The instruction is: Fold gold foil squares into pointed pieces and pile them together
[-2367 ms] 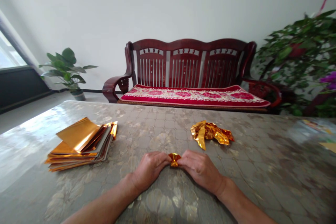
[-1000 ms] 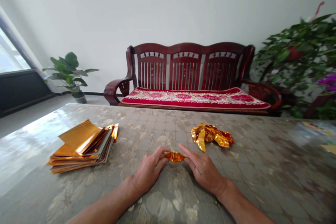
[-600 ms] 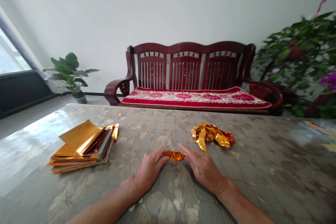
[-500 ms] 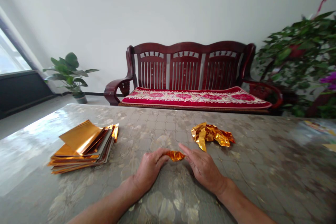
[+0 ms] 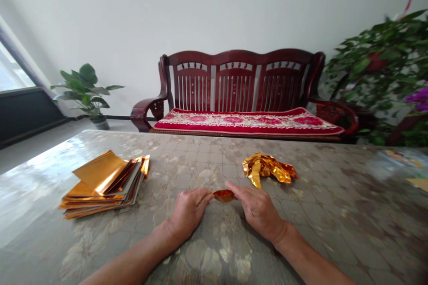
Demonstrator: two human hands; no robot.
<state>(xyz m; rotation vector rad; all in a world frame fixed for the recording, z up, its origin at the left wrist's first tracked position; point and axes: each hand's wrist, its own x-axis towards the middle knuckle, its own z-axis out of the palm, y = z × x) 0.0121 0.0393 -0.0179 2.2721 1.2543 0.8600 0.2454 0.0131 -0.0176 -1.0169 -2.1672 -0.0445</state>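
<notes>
The left hand (image 5: 189,210) and right hand (image 5: 261,210) pinch opposite ends of a small gold foil piece (image 5: 224,196), fingers closed on it, low over the near part of the counter (image 5: 203,254); whether it touches the surface is unclear. Thin foil could tear or crease askew if the hands pull unevenly, and too hard a squeeze might flatten it. The crumpled foil (image 5: 269,169) lies just beyond the right hand, where a careless knuckle could nudge it.
</notes>
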